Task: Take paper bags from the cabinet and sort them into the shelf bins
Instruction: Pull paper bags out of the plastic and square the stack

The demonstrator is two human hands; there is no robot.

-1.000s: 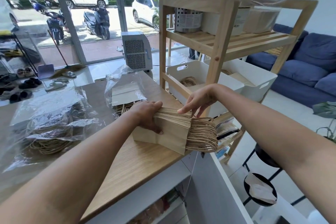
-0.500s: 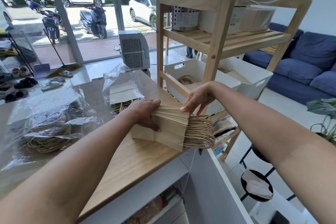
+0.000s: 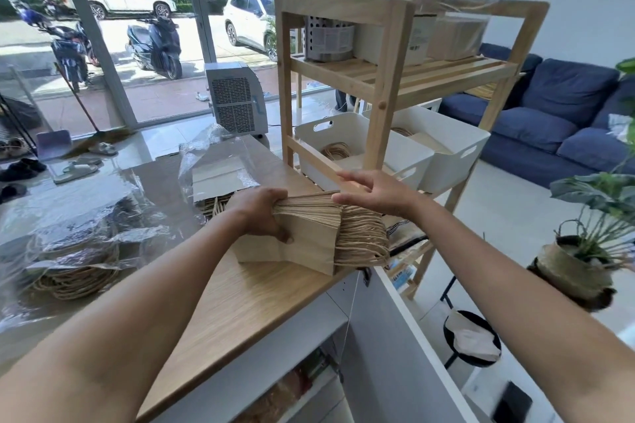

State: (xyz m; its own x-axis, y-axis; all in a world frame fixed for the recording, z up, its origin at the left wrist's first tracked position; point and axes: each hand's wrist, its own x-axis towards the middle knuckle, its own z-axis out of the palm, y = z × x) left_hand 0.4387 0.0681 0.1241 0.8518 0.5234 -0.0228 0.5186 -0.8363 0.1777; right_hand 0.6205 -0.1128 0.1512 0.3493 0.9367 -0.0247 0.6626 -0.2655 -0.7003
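Note:
A stack of flat brown paper bags (image 3: 305, 237) with twisted handles (image 3: 360, 237) lies at the right corner of the wooden counter (image 3: 240, 312). My left hand (image 3: 263, 213) grips the stack's left end, thumb on the front face. My right hand (image 3: 374, 192) hovers over the stack's top edge near the handles, fingers spread and barely touching. Beyond the counter a wooden shelf (image 3: 385, 79) carries two white bins, the left bin (image 3: 347, 134) and the right bin (image 3: 457, 154), each with paper bags inside.
Clear plastic packs of more bags (image 3: 79, 251) cover the counter's left side, and another pack (image 3: 216, 168) lies behind the stack. A metal holder (image 3: 328, 38) and boxes stand on the upper shelf. A potted plant (image 3: 584, 257), stool (image 3: 470, 336) and blue sofa (image 3: 549, 113) are right.
My right hand has lifted from the stack's top edge and spread its fingers above the handles. My left hand keeps its grip and the stack stays in place.

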